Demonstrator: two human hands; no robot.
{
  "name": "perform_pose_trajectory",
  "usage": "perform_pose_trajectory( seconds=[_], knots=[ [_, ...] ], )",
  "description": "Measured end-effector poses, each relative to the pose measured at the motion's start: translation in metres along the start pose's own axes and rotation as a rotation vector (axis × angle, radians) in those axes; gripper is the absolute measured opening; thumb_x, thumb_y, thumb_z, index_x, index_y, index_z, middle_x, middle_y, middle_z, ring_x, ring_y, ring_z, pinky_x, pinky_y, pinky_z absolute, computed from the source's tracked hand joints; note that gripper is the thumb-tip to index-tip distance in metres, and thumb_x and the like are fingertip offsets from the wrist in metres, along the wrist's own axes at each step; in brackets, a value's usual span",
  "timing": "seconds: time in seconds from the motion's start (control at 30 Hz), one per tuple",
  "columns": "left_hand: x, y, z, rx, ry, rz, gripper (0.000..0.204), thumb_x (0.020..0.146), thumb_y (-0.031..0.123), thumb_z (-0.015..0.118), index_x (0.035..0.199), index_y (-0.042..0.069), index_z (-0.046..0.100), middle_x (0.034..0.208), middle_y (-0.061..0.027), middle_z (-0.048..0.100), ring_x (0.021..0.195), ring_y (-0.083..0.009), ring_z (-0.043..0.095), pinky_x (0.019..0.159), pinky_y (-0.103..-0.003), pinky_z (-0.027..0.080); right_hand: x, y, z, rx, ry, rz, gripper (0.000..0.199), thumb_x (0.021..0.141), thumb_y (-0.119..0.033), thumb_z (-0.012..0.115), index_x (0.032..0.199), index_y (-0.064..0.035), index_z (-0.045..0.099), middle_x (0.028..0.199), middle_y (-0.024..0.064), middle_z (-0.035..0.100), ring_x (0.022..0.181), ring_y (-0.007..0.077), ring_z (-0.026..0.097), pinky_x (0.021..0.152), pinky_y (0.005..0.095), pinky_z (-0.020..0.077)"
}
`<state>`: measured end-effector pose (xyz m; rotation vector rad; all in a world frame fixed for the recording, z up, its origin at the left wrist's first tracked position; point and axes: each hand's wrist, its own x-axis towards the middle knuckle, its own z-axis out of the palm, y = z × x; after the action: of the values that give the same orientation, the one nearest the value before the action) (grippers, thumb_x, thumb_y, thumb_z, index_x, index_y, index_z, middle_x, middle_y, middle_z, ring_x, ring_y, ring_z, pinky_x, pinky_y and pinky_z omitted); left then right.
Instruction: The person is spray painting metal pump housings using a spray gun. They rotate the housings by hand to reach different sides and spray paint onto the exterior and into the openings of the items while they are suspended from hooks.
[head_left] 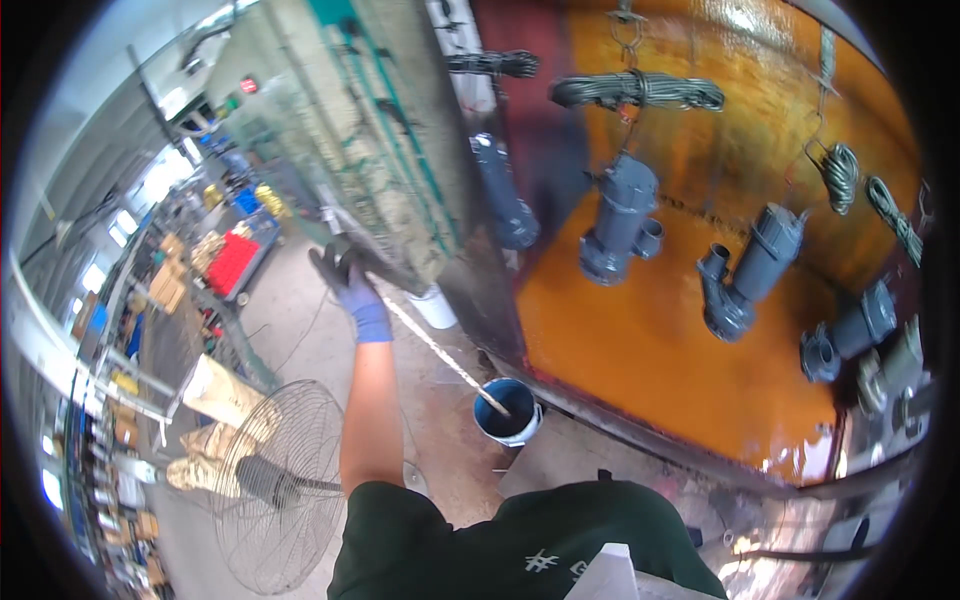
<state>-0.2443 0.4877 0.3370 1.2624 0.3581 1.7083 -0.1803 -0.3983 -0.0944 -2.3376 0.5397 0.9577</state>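
While one gloved left hand (358,290) looks partly spread, its hold unclear, one pale stick (440,351) slants from beside it into one bucket (520,434) lower right, at least four grey pumps (625,205) beyond.

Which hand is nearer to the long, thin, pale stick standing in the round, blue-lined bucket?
Left: the purple-gloved left hand is at the upper end of the stick. The right hand is out of view, so its exact place relative to it can't be told.
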Motion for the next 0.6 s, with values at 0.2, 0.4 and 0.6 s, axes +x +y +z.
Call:
perform_pose_trajectory(
  seconds=[0.2, 0.4, 0.6],
  knots=[
    [0.044, 0.015, 0.012, -0.048, -0.014, 0.15, 0.096, 0.088, -0.004, 0.056, 0.17, 0.015, 0.008, 0.168, -0.0161, 0.028, 0.134, -0.0273, 0.051, 0.111, -0.04, 0.045, 0.027, -0.068, -0.004, -0.059, -0.018, -0.083, 0.042, 0.084, -0.042, 0.083, 0.102, -0.0047, 0.076, 0.085, 0.0137, 0.076, 0.078, 0.0246, 0.071, 0.073, 0.0423, 0.057],
    [0.071, 0.012, 0.007, -0.088, -0.041, 0.231, 0.095, 0.09, 0.0, 0.059, 0.17, 0.014, 0.01, 0.166, -0.0188, 0.032, 0.132, -0.0293, 0.055, 0.107, -0.039, 0.048, 0.038, -0.098, -0.007, -0.082, -0.032, -0.125, 0.043, 0.082, -0.042, 0.085, 0.102, -0.0049, 0.076, 0.084, 0.0128, 0.076, 0.077, 0.0236, 0.07, 0.074, 0.0417, 0.0573],
    [0.08, -0.005, 0.002, -0.056, -0.023, 0.24, 0.092, 0.088, -0.003, 0.057, 0.169, 0.012, 0.016, 0.159, -0.0193, 0.043, 0.13, -0.0307, 0.057, 0.109, -0.039, 0.047, 0.028, -0.064, -0.013, -0.053, -0.026, -0.094, 0.044, 0.081, -0.043, 0.086, 0.102, -0.0052, 0.076, 0.084, 0.0119, 0.076, 0.077, 0.0225, 0.07, 0.074, 0.0411, 0.0575]
  ],
)
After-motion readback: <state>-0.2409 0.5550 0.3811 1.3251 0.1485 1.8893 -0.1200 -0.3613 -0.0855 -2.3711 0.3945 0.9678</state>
